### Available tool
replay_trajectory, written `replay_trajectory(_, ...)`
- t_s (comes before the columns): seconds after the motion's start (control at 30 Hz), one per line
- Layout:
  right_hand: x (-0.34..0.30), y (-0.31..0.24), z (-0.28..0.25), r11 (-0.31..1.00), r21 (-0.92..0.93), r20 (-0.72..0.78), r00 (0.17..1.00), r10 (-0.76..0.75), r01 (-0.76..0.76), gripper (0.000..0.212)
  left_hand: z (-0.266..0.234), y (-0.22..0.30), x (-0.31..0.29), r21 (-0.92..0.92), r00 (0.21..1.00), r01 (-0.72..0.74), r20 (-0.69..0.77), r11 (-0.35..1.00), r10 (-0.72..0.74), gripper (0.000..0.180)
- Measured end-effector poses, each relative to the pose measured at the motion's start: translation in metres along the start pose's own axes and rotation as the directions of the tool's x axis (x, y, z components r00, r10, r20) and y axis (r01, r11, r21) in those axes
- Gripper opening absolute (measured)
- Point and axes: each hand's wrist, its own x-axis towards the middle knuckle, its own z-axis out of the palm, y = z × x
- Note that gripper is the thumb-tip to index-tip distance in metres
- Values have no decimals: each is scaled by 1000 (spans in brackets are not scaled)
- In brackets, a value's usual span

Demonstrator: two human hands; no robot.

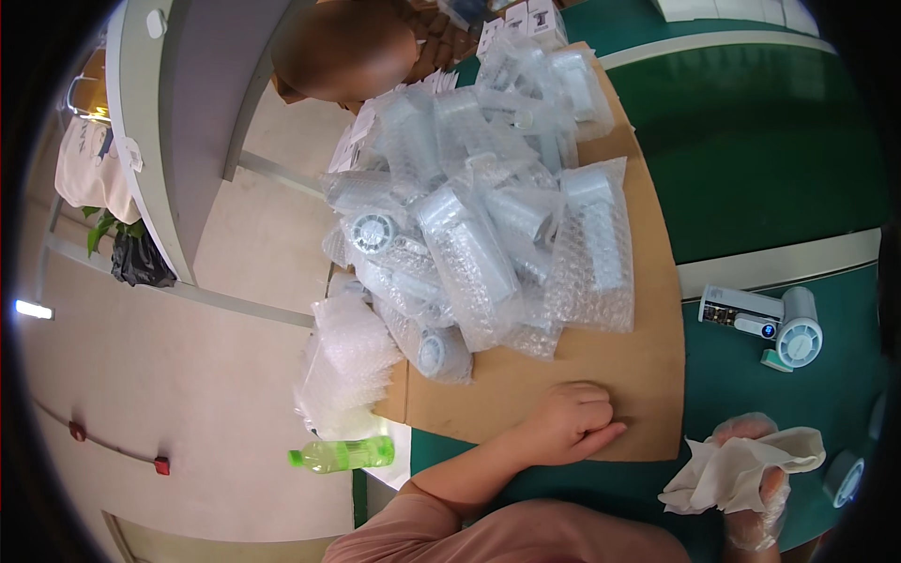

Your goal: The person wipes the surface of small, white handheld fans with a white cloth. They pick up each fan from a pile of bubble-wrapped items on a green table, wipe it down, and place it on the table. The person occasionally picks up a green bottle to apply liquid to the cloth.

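My left hand [568, 424] rests in a loose fist on the brown cardboard sheet [648, 394], with nothing visible in it. In a clear plastic glove, my right hand [758, 511] grips a crumpled white cloth [737, 469] at the lower right. Beyond that hand, a pale blue handheld fan [800, 340] lies on the green table. Its handle is open along one side, showing the electronics and a small lit display. A small green-and-white block [776, 360] touches the fan head. Another blue fan [845, 479] is partly visible at the right edge.
Bubble-wrapped handheld fans [469, 253] form a heap on the cardboard. Folded bubble bags [347, 352] and a green bottle [343, 455] lie at the left edge. White boxes [530, 23] stand at the back, near another person [347, 47]. A grey partition [202, 113] rises at left.
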Motion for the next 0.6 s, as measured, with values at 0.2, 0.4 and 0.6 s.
replay_trajectory(0.2, -1, -4, 7, 998, -58, -46, 999, 21, -23, 85, 3, -4, 1, -20, 998, -51, -32, 998, 50, 34)
replay_trajectory(0.4, -7, -5, -4, 999, -35, -40, 999, 26, -27, 85, 3, 1, -4, 31, 1000, -24, -5, 999, 24, 33)
replay_trajectory(0.6, 6, -3, 7, 986, 104, -68, 990, -126, 133, 64, -1, -1, -4, 4, 994, -85, -67, 996, 85, 30)
